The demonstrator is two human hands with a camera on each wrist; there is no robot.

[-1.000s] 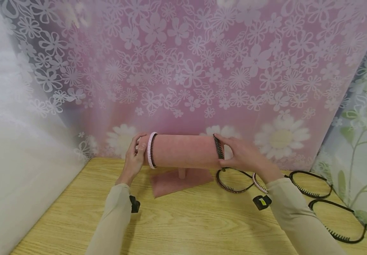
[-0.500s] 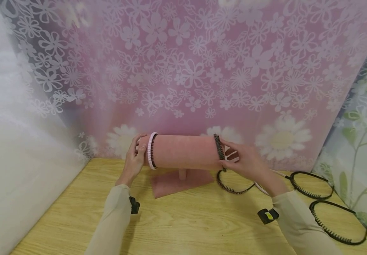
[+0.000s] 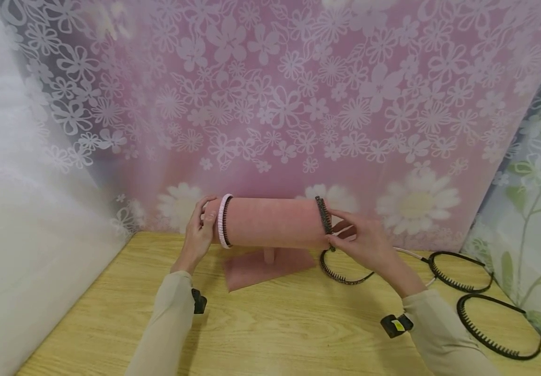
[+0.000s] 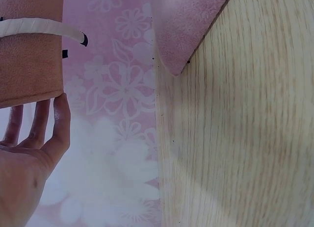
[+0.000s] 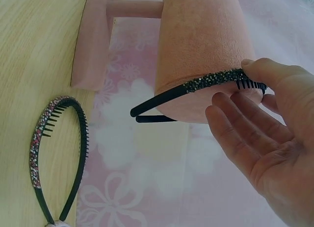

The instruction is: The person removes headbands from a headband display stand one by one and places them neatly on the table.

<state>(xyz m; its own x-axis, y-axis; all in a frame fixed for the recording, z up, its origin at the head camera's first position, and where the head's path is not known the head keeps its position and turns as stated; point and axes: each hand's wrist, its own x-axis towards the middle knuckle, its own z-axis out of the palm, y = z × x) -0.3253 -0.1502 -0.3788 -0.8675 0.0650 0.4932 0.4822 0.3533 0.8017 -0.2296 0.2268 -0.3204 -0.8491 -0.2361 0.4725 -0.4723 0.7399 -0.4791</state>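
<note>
A pink velvet T-bar display stand (image 3: 272,222) stands upright, its roll lying level. My left hand (image 3: 197,235) holds the roll's left end, thumb in front; in the left wrist view its fingertips (image 4: 61,102) meet the end edge. Beside it a white headband (image 3: 223,222) with dark teeth goes round the roll. Near the right end sits a black glittery headband (image 5: 211,80), tilted slightly. My right hand (image 3: 366,240) is beside that end, its thumb (image 5: 255,66) touching the glittery headband and the other fingers loosely extended, apart from its near side.
On the wooden table (image 3: 270,329) at right lie a speckled toothed headband (image 5: 37,153), two black toothed headbands (image 3: 463,287) (image 3: 501,349) and a pale one (image 3: 409,253) partly behind my right wrist. A flowered curtain (image 3: 270,104) hangs behind the stand.
My right hand has drawn back a little to the right and its fingers have loosened from the glittery headband, which now sits straighter on the roll. The left hand has stayed still.
</note>
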